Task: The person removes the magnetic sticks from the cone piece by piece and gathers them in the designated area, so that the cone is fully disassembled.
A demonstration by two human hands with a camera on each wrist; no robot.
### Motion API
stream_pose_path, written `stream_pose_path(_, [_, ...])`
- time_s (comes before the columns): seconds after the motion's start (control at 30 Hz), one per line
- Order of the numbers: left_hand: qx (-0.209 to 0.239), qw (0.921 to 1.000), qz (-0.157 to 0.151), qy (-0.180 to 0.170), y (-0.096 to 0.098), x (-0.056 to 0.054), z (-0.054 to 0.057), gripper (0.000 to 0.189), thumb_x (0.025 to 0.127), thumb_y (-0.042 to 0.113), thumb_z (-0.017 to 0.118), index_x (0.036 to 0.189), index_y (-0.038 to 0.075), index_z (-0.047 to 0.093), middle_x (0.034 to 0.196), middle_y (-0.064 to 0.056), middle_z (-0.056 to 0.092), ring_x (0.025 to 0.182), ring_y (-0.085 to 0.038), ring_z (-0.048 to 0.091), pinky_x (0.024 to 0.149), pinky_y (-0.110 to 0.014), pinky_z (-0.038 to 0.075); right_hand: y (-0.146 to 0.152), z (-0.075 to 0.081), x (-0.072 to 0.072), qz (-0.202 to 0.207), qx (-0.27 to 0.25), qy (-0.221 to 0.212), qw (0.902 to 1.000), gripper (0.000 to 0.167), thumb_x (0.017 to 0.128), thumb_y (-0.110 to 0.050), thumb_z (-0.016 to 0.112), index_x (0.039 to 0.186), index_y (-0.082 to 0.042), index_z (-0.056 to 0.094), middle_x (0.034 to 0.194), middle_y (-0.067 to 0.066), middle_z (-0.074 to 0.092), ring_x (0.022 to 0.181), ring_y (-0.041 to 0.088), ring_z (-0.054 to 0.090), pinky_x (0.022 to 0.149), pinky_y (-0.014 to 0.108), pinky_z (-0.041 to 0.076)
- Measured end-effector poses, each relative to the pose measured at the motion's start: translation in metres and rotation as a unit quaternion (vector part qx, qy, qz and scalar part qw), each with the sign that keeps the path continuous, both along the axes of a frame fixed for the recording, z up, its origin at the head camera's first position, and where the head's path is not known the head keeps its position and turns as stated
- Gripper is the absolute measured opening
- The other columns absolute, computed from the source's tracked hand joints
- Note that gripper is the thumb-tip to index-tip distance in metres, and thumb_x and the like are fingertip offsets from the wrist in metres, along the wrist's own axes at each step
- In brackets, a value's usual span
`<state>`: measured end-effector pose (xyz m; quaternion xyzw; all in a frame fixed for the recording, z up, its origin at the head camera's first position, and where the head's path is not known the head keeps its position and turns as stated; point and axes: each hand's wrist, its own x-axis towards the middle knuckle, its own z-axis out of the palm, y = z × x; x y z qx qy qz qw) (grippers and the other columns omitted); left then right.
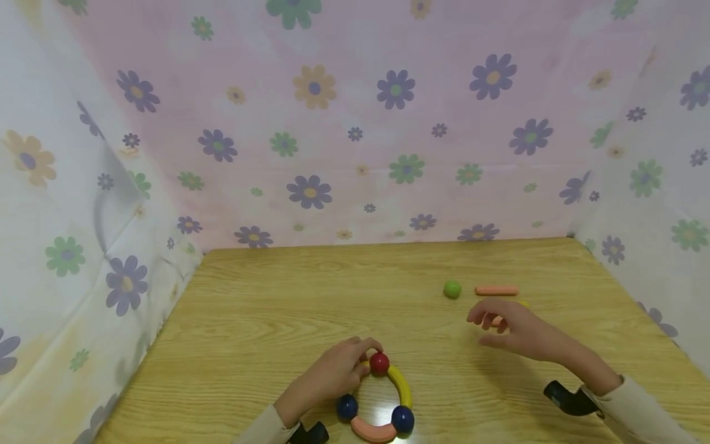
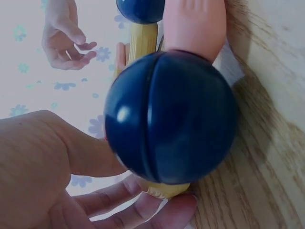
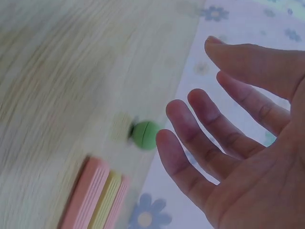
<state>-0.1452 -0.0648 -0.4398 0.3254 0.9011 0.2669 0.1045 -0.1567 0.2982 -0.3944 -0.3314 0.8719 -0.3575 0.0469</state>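
Note:
A ring of balls and curved bars lies near the front of the table. In it are a red ball (image 1: pixel 379 363), two blue balls (image 1: pixel 402 419), a yellow curved bar (image 1: pixel 400 385) on the right and a salmon curved bar (image 1: pixel 374 430) at the bottom. My left hand (image 1: pixel 339 369) grips another yellow curved bar (image 2: pixel 167 189) on the ring's left side, its fingertips close by the red ball. That bar is mostly hidden by the hand and, in the left wrist view, by a blue ball (image 2: pixel 171 117). Off to the right, my right hand (image 1: pixel 513 330) holds nothing, fingers loosely bent.
Farther back on the table sit a green ball (image 1: pixel 452 289) and a straight salmon bar (image 1: pixel 496 290). Beside that bar, a yellow bar (image 3: pixel 106 200) and a second salmon bar are partly covered by my right hand in the head view. Flowered cloth walls (image 1: pixel 355 148) border the table.

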Motion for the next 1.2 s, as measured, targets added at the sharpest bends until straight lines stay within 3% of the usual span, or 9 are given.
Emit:
stream_pose_path(0.3, [-0.013,0.9998,0.017,0.003,0.002,-0.001,0.0,0.038,0.089,0.007,0.061,0.124,0.024,0.056,0.088,0.004,0.05,0.067,-0.006,0.045,0.059,-0.022,0.041,-0.03,-0.001,0.009,0.036,0.002,-0.03,0.9989,0.021,0.092,-0.018,0.062,0.113,-0.015,0.057,0.102,0.002,0.057,0.085,0.012,0.057,0.063,0.028,0.05])
stream_pose_path(0.47, [-0.002,0.9995,0.026,-0.016,0.003,0.0,0.002,0.045,0.089,0.005,0.061,0.128,0.024,0.054,0.098,-0.001,0.046,0.064,-0.008,0.044,0.053,-0.021,0.038,-0.046,-0.009,0.008,0.061,-0.007,-0.053,0.9967,0.02,0.093,-0.015,0.061,0.112,-0.01,0.057,0.1,0.006,0.057,0.084,0.008,0.057,0.061,0.027,0.05])
stream_pose_path(0.57, [0.012,0.9991,0.03,-0.026,0.002,0.0,0.003,0.044,0.088,0.004,0.059,0.127,0.023,0.055,0.101,-0.002,0.045,0.067,-0.009,0.046,0.055,-0.02,0.04,-0.055,-0.017,0.008,0.07,-0.014,-0.071,0.9949,0.019,0.093,-0.015,0.062,0.11,-0.009,0.057,0.1,0.008,0.057,0.082,0.007,0.057,0.059,0.027,0.05])
stream_pose_path(0.87, [0.026,0.9971,0.055,-0.047,0.007,0.002,0.001,0.037,0.084,0.01,0.065,0.118,0.022,0.058,0.1,0.0,0.048,0.079,-0.009,0.049,0.065,-0.022,0.044,-0.09,-0.035,0.001,0.054,0.006,-0.093,0.9942,0.019,0.09,-0.019,0.066,0.105,-0.009,0.058,0.094,0.002,0.059,0.077,0.007,0.057,0.065,0.027,0.049])
stream_pose_path(1.2, [0.048,0.9956,0.071,-0.038,0.015,0.002,-0.002,0.028,0.081,0.015,0.072,0.105,0.018,0.059,0.091,0.004,0.049,0.077,-0.008,0.049,0.061,-0.019,0.044,-0.132,-0.038,-0.007,0.033,0.057,-0.079,0.9947,0.019,0.084,-0.013,0.072,0.098,-0.012,0.059,0.085,-0.003,0.056,0.069,0.008,0.049,0.062,0.024,0.044])
